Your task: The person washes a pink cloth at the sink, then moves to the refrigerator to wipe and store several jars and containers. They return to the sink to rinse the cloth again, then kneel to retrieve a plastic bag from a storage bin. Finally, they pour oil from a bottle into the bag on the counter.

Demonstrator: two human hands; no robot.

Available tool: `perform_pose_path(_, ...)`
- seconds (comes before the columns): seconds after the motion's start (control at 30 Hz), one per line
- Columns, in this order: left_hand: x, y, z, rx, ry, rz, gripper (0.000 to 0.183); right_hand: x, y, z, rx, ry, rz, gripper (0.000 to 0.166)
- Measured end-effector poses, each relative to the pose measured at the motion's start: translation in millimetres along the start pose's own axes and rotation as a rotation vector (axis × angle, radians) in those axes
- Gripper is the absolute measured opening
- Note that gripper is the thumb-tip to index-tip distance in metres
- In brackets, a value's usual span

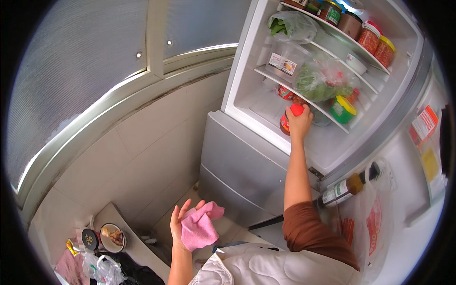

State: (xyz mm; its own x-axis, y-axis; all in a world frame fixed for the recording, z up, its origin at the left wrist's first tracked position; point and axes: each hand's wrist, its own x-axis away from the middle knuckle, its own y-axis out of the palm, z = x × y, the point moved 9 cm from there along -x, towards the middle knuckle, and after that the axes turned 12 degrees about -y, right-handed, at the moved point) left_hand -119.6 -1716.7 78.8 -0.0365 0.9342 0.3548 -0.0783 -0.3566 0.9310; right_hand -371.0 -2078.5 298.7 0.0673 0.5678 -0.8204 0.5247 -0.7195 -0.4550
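Note:
My right hand (300,123) reaches into the open refrigerator (265,119) and grips a jar by its red lid (296,109). The jar (284,124) has a red label and stands on the floor of the compartment, partly covered by my fingers. Lower down, outside the refrigerator, a pink cloth (199,228) lies draped across the palm of my left hand (177,226). That hand's fingers are spread and the thumb side is partly hidden by the cloth. Behind the gripped jar, another red-labelled container (285,93) sits under the lower shelf.
Bagged greens (313,83), a green tub with a yellow lid (343,109) and several jars (368,37) fill the refrigerator. Its open door (402,199) at right holds a bottle (342,190). A bowl of food (113,238) stands on a counter (131,228) at lower left.

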Motion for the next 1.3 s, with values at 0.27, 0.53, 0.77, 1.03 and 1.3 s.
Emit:
perform_pose_path(0.27, -5, -18, 6, 0.032, 0.030, 0.100, 0.050, -35, 38, 46, 0.434, -0.175, -0.067, 0.063)
perform_pose_path(0.53, 2, -26, 14, 0.003, 0.082, 0.126, 0.052, -48, 57, 94, 0.700, -0.380, -0.085, 0.039)
perform_pose_path(0.77, 33, -38, 24, 0.010, 0.150, 0.151, 0.050, -41, 59, 86, 0.738, -0.250, -0.153, 0.053)
perform_pose_path(1.03, 79, -76, 33, 0.125, 0.195, 0.122, 0.045, -38, 3, 68, 0.657, 0.026, -0.300, 0.047)
perform_pose_path(1.3, 102, -104, 20, 0.206, 0.239, 0.160, 0.039, 310, 13, -342, -1.107, -0.586, -0.835, 0.023)
